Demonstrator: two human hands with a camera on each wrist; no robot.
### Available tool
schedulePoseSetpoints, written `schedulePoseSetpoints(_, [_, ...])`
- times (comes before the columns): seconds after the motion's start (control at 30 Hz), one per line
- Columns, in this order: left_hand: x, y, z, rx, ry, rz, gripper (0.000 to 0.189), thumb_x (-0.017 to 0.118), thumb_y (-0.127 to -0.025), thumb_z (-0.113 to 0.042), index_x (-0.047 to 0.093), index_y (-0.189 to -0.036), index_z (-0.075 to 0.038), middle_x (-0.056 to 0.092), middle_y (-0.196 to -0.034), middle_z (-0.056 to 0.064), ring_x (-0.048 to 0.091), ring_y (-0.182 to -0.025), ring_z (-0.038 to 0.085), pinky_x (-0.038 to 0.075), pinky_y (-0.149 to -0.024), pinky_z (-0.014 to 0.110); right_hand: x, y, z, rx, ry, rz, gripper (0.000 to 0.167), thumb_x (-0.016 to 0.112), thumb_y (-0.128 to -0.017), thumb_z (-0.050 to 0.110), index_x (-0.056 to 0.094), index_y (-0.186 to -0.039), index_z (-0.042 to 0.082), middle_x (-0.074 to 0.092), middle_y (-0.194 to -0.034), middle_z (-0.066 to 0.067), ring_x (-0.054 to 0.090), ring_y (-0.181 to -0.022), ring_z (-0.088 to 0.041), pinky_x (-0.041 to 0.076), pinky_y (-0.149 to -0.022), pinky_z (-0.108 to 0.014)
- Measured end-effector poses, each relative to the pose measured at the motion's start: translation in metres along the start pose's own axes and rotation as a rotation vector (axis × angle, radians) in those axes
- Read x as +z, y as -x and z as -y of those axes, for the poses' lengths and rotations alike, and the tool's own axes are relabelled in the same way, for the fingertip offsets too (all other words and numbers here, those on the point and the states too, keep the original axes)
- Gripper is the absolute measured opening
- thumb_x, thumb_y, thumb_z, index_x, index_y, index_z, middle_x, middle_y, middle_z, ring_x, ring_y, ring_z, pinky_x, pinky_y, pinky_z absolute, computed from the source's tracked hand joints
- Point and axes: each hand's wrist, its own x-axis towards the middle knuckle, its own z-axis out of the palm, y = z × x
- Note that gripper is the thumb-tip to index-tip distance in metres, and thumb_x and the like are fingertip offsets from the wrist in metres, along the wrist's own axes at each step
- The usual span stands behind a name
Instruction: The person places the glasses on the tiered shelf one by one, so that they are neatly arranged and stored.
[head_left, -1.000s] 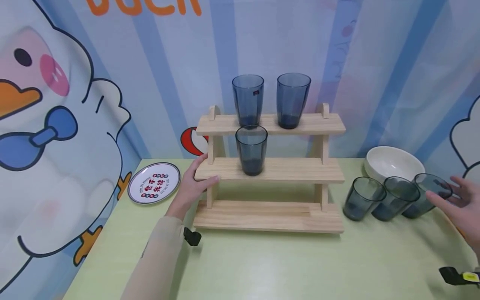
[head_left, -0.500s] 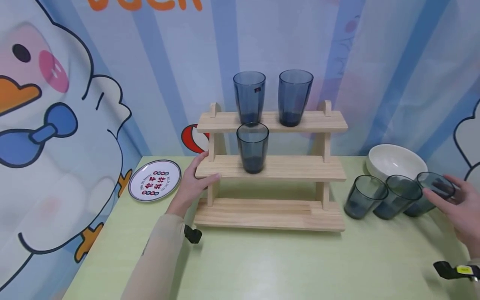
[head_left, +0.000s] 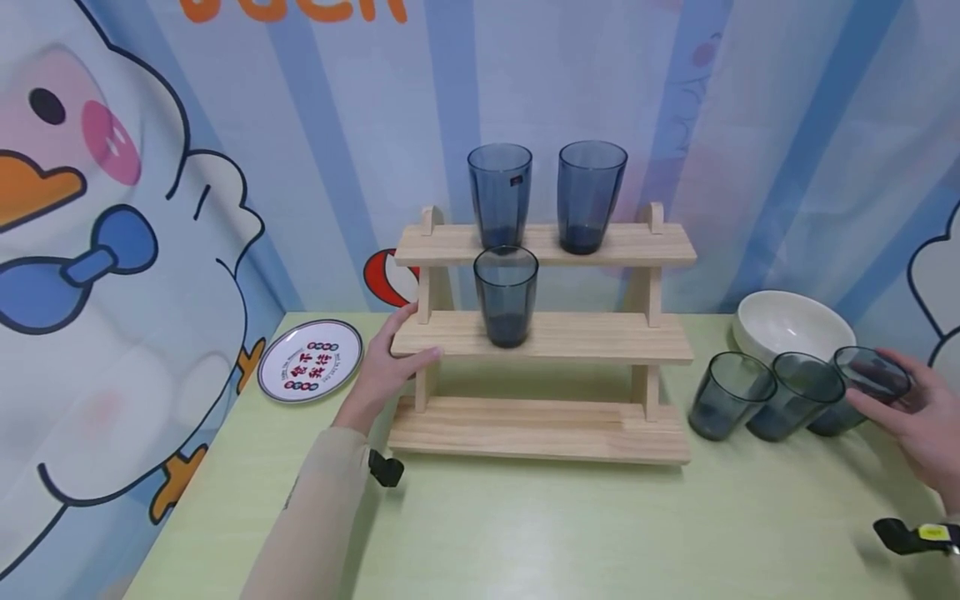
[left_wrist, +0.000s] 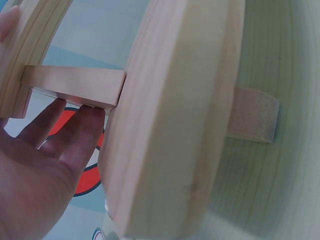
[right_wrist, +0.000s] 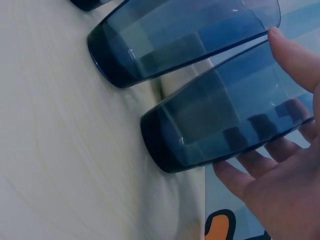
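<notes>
In the head view a three-tier wooden shelf (head_left: pixel 540 337) stands in the middle of the table. My left hand (head_left: pixel 386 367) grips the left end of its middle tier, thumb at the front edge; in the left wrist view the fingertips touch an upright (left_wrist: pixel 75 85). At the right, several blue-grey drinking glasses stand in a row on the table. My right hand (head_left: pixel 918 421) holds the rightmost glass (right_wrist: pixel 210 115), thumb near the rim and fingers round its far side. The glass's base is on the table. Beside it are a middle glass (head_left: pixel 795 396) and a left glass (head_left: pixel 731 396).
Two glasses stand on the top tier, a left one (head_left: pixel 498 196) and a right one (head_left: pixel 591 196). Another glass (head_left: pixel 506 296) is on the middle tier. A white bowl (head_left: pixel 791 325) sits behind the row. A printed plate (head_left: pixel 309 361) lies left of the shelf.
My right hand has moved in around the rightmost glass and its fingers have closed on it. The left hand keeps its grip on the shelf.
</notes>
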Motion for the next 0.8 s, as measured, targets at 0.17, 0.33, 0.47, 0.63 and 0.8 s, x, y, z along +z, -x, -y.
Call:
schedulePoseSetpoints(0.17, [0.001,0.000,0.000,0.004,0.003,0.001,0.083,0.085,-0.091,-0.034,0.039,-0.159,-0.044,0.042,-0.160,0.003,0.052,-0.136,0.031,0.046,-0.111,0.053,-0.004,0.000,-0.006,0.004,-0.002,-0.019,0.075,0.064,-0.099,-0.009,0.038,-0.161,0.024,0.055,-0.116,0.028,0.058,-0.096,0.016,0.048,-0.077,-0.003])
schedulePoseSetpoints(0.33, [0.001,-0.001,0.001,0.006,0.001,0.003,0.082,0.084,-0.091,-0.034,0.039,-0.159,-0.045,0.042,-0.160,0.004,0.053,-0.135,0.031,0.047,-0.111,0.053,-0.009,-0.001,-0.024,0.030,0.082,-0.056,0.077,0.068,-0.100,0.000,0.034,-0.165,0.023,0.053,-0.123,0.029,0.054,-0.099,0.017,0.048,-0.080,-0.003])
schedulePoseSetpoints(0.47, [0.000,-0.002,0.002,0.005,0.005,0.010,0.083,0.084,-0.092,-0.033,0.038,-0.159,-0.045,0.042,-0.160,0.004,0.053,-0.134,0.031,0.047,-0.110,0.053,-0.012,0.003,-0.039,0.036,0.146,-0.103,0.076,0.070,-0.100,0.005,0.035,-0.165,0.025,0.050,-0.128,0.030,0.051,-0.103,0.016,0.046,-0.085,-0.002])
schedulePoseSetpoints(0.63, [0.001,-0.004,0.004,0.000,0.005,0.006,0.084,0.083,-0.092,-0.030,0.037,-0.160,-0.044,0.040,-0.162,0.003,0.051,-0.137,0.030,0.045,-0.112,0.053,-0.009,0.017,-0.034,0.046,0.177,-0.170,0.074,0.070,-0.101,0.008,0.035,-0.164,0.026,0.054,-0.136,0.026,0.048,-0.109,0.017,0.042,-0.089,-0.001])
schedulePoseSetpoints(0.8, [0.001,-0.003,0.004,-0.008,0.009,0.010,0.085,0.082,-0.093,-0.027,0.035,-0.162,-0.041,0.037,-0.165,0.002,0.050,-0.137,0.031,0.044,-0.113,0.054,-0.008,0.029,-0.013,0.041,0.121,-0.211,0.071,0.065,-0.102,0.001,0.037,-0.163,0.022,0.053,-0.128,0.031,0.050,-0.107,0.015,0.043,-0.087,0.000])
